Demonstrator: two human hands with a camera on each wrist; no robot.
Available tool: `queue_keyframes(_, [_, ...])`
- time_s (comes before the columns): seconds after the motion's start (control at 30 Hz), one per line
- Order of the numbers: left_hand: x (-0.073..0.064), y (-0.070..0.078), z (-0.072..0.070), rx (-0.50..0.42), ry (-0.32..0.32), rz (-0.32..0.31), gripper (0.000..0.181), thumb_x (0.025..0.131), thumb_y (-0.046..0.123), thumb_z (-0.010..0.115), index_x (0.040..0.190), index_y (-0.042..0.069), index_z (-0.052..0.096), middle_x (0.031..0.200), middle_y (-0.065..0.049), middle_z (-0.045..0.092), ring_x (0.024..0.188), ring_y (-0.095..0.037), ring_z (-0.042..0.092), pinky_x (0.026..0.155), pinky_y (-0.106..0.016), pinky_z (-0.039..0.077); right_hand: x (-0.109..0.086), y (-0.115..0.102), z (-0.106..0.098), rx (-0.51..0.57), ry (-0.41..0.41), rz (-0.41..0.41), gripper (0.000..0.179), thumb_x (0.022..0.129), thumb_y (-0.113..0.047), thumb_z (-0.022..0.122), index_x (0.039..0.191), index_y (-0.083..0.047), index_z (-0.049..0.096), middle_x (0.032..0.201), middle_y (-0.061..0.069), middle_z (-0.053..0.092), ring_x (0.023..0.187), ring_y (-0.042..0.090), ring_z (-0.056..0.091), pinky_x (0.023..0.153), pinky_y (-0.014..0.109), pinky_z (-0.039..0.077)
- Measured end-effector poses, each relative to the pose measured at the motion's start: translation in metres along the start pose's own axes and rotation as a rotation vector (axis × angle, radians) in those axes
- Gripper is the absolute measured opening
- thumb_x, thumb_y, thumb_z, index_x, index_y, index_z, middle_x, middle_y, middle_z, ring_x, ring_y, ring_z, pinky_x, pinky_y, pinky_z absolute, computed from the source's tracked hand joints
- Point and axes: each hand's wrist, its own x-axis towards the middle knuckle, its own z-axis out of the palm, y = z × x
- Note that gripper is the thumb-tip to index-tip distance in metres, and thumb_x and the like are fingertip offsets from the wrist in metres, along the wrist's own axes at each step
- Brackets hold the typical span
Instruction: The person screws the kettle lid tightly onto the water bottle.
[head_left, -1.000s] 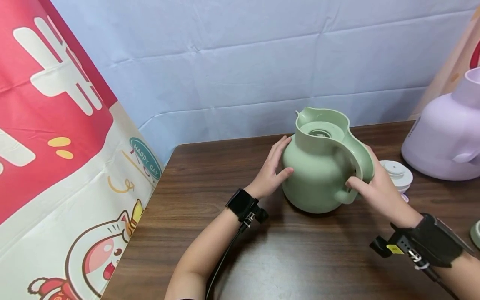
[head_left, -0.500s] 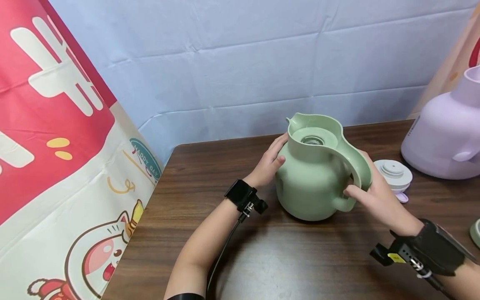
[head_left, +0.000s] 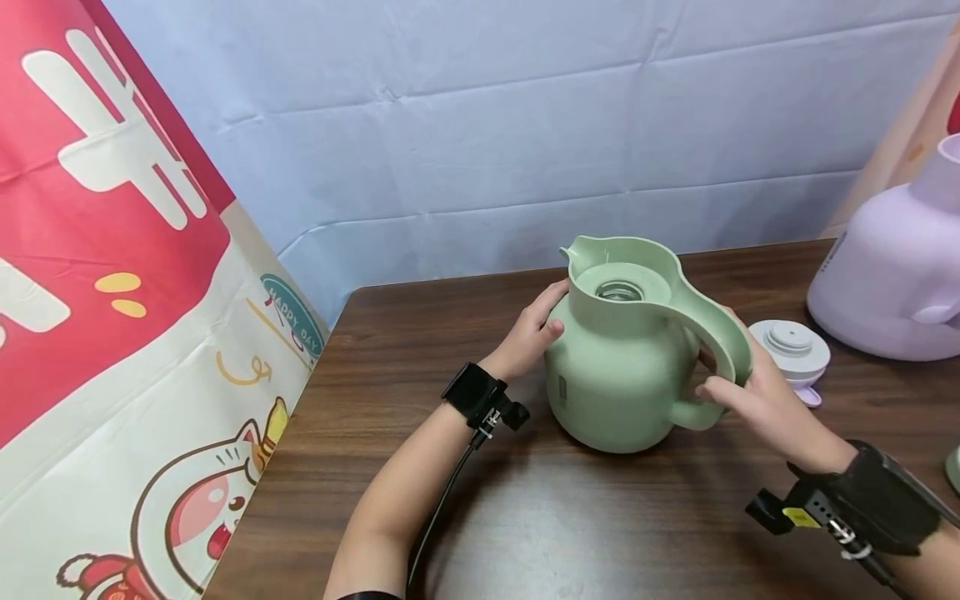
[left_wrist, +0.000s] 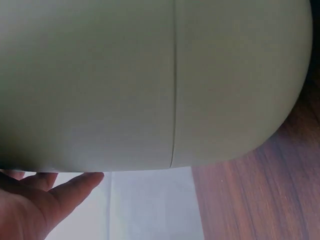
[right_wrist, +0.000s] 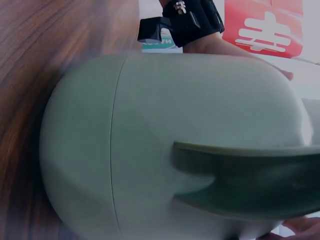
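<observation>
1. The green jug (head_left: 618,375) is left of the white lid (head_left: 790,343), roughly upright.
2. The right hand (head_left: 759,396), just beside the lid, grips the jug's handle (head_left: 717,331).
3. The left hand (head_left: 522,340), farther left, rests uncurled against the jug.

Clock from head-view centre. Green jug (head_left: 618,375): looks plastic, smooth, satin-matt. Lilac jug (head_left: 885,267), 3 o'clock: same look, smooth. White lid (head_left: 787,367), 3 o'clock: plastic-looking, smooth. Tabletop (head_left: 570,533), 6: wood-grained, glossy under glare. Backdrop (head_left: 450,150), 12: creased, matt, cloth-like. Printed hanging (head_left: 97,400), 9: matt, cloth-like. Connector (head_left: 843,532), 4: shiny metal.
</observation>
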Motion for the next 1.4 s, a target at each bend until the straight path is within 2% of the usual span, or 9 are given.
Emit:
queue_keyframes(0.13, [-0.005,0.003,0.000,0.013,0.002,0.017,0.112,0.076,0.086,0.023,0.149,0.001,0.023,0.150,-0.016,0.026,0.135,-0.018,0.031,0.101,-0.029,0.037,-0.003,0.005,-0.001,0.024,0.034,0.011,0.078,0.069,0.027,0.041,0.141,-0.004,0.038,0.134,0.001,0.048,0.124,0.005,0.044,0.096,0.014,0.036])
queue_keyframes(0.43, [-0.015,0.008,-0.001,0.070,-0.007,0.026,0.106,0.080,0.083,0.025,0.150,0.003,0.020,0.151,-0.015,0.024,0.137,-0.018,0.027,0.104,-0.031,0.034,-0.002,0.007,-0.001,0.019,0.075,0.001,0.065,0.076,0.025,0.045,0.134,-0.004,0.048,0.126,-0.001,0.056,0.117,0.005,0.051,0.093,0.014,0.040])
queue_keyframes(0.57, [-0.021,0.012,-0.001,0.071,0.000,0.029,0.100,0.084,0.078,0.032,0.150,0.004,0.020,0.151,-0.015,0.023,0.136,-0.018,0.027,0.103,-0.031,0.034,0.000,0.006,0.000,0.000,0.096,-0.004,0.060,0.080,0.023,0.047,0.134,-0.004,0.050,0.126,-0.001,0.057,0.117,0.006,0.051,0.093,0.015,0.040])
queue_keyframes(0.7, [-0.025,0.016,0.001,0.085,0.028,0.035,0.092,0.086,0.072,0.043,0.150,0.009,0.024,0.148,-0.010,0.027,0.132,-0.015,0.030,0.102,-0.031,0.035,0.000,0.007,0.001,-0.016,0.120,-0.007,0.055,0.082,0.021,0.047,0.131,-0.004,0.053,0.123,-0.001,0.059,0.115,0.007,0.053,0.093,0.016,0.039])
queue_keyframes(0.83, [-0.030,0.021,0.002,0.107,0.057,0.029,0.087,0.087,0.069,0.046,0.150,0.012,0.027,0.147,-0.006,0.028,0.130,-0.014,0.033,0.101,-0.031,0.036,0.000,0.007,0.002,-0.070,0.142,0.002,0.052,0.084,0.020,0.048,0.128,-0.007,0.056,0.121,-0.004,0.060,0.114,0.005,0.053,0.092,0.015,0.039])
queue_keyframes(0.97, [-0.035,0.025,0.004,0.128,0.078,0.005,0.087,0.086,0.070,0.046,0.150,0.014,0.026,0.148,-0.004,0.027,0.130,-0.014,0.033,0.100,-0.032,0.037,0.001,0.007,0.002,-0.109,0.143,0.011,0.049,0.086,0.018,0.049,0.127,-0.008,0.057,0.121,-0.006,0.060,0.114,0.004,0.053,0.092,0.015,0.039])
queue_keyframes(1.27, [-0.047,0.034,0.007,0.162,0.087,-0.022,0.090,0.084,0.072,0.046,0.151,0.017,0.023,0.150,-0.004,0.024,0.132,-0.015,0.031,0.100,-0.034,0.037,0.000,0.008,0.001,-0.021,0.137,-0.014,0.053,0.082,0.023,0.045,0.123,-0.007,0.060,0.118,-0.005,0.063,0.110,0.004,0.056,0.090,0.015,0.041])
queue_keyframes(1.4, [-0.052,0.039,0.009,0.167,0.098,-0.024,0.089,0.085,0.071,0.047,0.152,0.019,0.021,0.151,-0.002,0.022,0.134,-0.015,0.028,0.101,-0.035,0.036,-0.001,0.009,0.000,-0.038,0.131,-0.016,0.056,0.080,0.024,0.043,0.124,-0.008,0.060,0.118,-0.005,0.063,0.110,0.005,0.056,0.090,0.015,0.040])
